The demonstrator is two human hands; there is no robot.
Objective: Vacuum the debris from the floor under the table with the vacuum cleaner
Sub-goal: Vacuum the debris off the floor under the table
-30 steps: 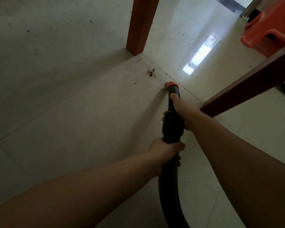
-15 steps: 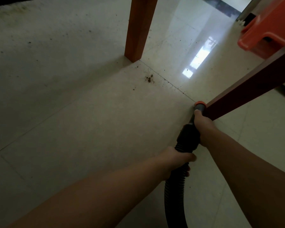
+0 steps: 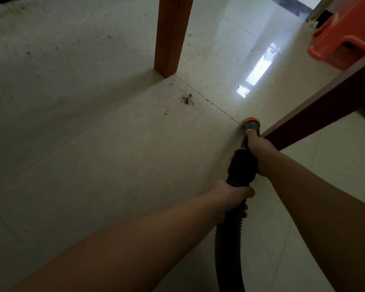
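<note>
Two grips on the vacuum hose (image 3: pixel 230 239): right hand (image 3: pixel 259 152) wrapped round the black wand just behind the orange nozzle (image 3: pixel 252 121), one finger laid along it; left hand (image 3: pixel 230 194) clamped round the ribbed section further back. Neither grip apart or slack.

Change over the last second: nozzle swung right, off a spot near the debris pile (image 3: pixel 187 100), over to the dark bench leg (image 3: pixel 325 106). Over the last half second, barely any shift, still by that leg. Now sits low at the floor (image 3: pixel 93 144) on the grout line (image 3: pixel 209 100), just beside the dark leg and well apart from the pile. Contact with the tile: cannot tell.

Meaning for the task: pile unchanged in shape and still near the foot of the orange-brown bench leg (image 3: pixel 171 39), so main clump not yet taken up. Likely working the loose specks along the grout line. Calls for a sweep back left and forward to reach the clump.

Long axis: runs from the bottom edge of the view upward and slightly right, hose curving into a straight wand. Mouth points forward and down, away from the person, toward the bright reflection on the tiles, not at the pile.
</note>
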